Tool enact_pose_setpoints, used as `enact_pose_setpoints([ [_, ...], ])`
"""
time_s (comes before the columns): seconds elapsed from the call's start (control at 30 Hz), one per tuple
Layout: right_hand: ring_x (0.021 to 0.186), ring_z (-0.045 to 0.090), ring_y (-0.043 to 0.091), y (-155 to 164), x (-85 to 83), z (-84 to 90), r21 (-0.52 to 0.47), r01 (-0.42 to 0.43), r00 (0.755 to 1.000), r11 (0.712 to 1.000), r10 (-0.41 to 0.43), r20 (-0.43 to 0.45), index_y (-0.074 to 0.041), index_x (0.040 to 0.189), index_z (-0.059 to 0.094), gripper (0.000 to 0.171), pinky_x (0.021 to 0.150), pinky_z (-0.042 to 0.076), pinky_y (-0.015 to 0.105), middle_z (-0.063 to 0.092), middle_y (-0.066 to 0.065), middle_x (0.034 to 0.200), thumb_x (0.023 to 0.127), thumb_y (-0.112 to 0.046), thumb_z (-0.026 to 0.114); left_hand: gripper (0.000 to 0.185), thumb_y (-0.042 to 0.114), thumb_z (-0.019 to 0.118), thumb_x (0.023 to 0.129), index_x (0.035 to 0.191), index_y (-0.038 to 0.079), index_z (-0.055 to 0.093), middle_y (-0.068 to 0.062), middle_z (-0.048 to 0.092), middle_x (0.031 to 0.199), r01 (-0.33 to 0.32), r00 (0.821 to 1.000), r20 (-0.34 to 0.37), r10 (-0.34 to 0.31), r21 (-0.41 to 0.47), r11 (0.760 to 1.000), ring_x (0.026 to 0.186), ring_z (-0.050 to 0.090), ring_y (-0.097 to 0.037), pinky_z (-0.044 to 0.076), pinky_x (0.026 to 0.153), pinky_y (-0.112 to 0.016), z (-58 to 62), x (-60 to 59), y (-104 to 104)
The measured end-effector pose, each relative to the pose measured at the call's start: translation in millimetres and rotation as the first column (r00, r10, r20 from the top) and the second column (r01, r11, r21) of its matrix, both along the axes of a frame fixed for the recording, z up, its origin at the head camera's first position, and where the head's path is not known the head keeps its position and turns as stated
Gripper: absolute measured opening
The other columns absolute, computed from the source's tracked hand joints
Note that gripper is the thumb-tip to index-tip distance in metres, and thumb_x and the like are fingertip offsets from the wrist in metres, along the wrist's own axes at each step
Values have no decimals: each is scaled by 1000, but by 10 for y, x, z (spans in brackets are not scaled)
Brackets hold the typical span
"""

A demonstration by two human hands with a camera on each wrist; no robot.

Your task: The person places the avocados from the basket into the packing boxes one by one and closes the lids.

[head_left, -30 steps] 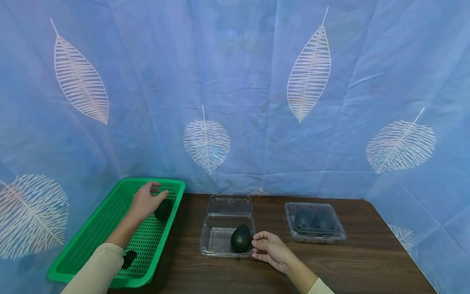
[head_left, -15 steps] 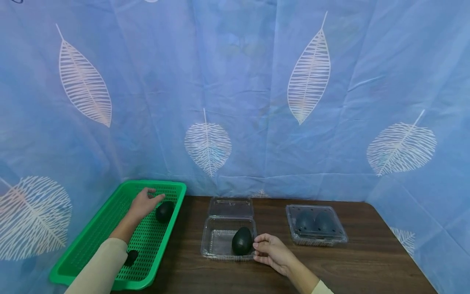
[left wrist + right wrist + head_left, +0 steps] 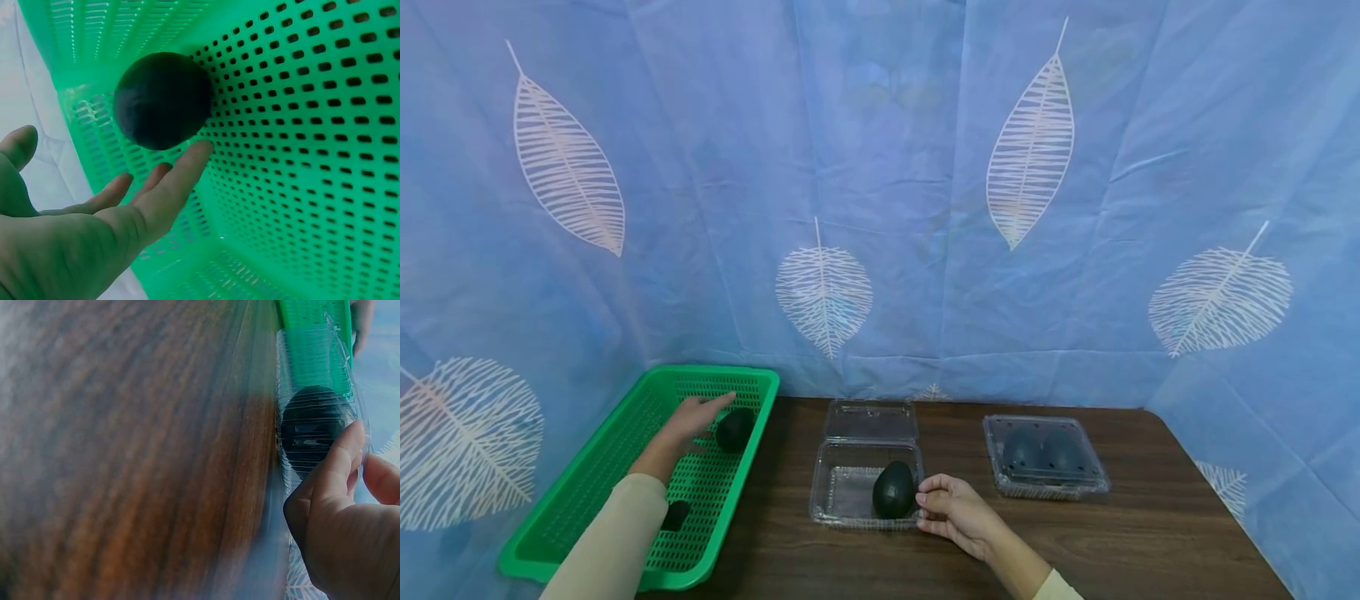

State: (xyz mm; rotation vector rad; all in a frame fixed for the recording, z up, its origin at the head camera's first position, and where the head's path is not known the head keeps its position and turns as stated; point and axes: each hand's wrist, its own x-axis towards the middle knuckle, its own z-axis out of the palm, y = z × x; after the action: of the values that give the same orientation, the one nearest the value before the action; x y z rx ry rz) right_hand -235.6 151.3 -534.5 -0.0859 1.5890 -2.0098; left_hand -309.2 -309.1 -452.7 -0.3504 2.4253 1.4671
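Observation:
A dark avocado lies in the green plastic basket near its far right corner. My left hand reaches into the basket beside it, thumb spread and fingers extended; in the left wrist view the fingertips come close to the avocado's underside, and nothing is held. At the table's middle stands a clear plastic clamshell with its lid folded back. Another avocado sits in its right half. My right hand pinches the clamshell's right rim between thumb and fingers.
On the right of the brown table is a closed clear clamshell with two avocados inside. A small black thing shows beside the left sleeve; I cannot tell its kind. A blue leaf-print curtain borders the table.
My left hand has turned and dropped lower beside the avocado in the basket, its fingers now spread toward it. The right hand has stayed at the clamshell's rim.

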Motion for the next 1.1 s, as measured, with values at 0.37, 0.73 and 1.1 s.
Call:
enact_pose_setpoints([
  [0.37,89,63,15,22,-6,7,15,4,1000,1000,-3,-10,2,120,48,23,83,60,28,55,6,106,104,-10,60,104,52,50,106,157,-15,-11,-45,5,160,-19,999,48,15,74,997,139,27,-68,51,100,-66,-173,-60,11],
  [0.73,87,65,13,7,-21,-2,-4,-3,1000,1000,3,7,1,118,50,21,81,60,27,56,4,100,104,-9,60,94,38,59,105,157,-18,4,-42,11,161,-33,998,50,30,48,998,142,26,-65,54,98,-63,-251,-82,105],
  [1.1,86,65,13,-3,-16,-5,6,2,1000,1000,-2,0,2,118,49,21,80,60,26,56,4,99,103,-9,61,96,23,68,101,155,-21,1,-43,5,162,-71,997,39,68,90,993,149,17,-58,55,99,-58,-324,-104,108],
])
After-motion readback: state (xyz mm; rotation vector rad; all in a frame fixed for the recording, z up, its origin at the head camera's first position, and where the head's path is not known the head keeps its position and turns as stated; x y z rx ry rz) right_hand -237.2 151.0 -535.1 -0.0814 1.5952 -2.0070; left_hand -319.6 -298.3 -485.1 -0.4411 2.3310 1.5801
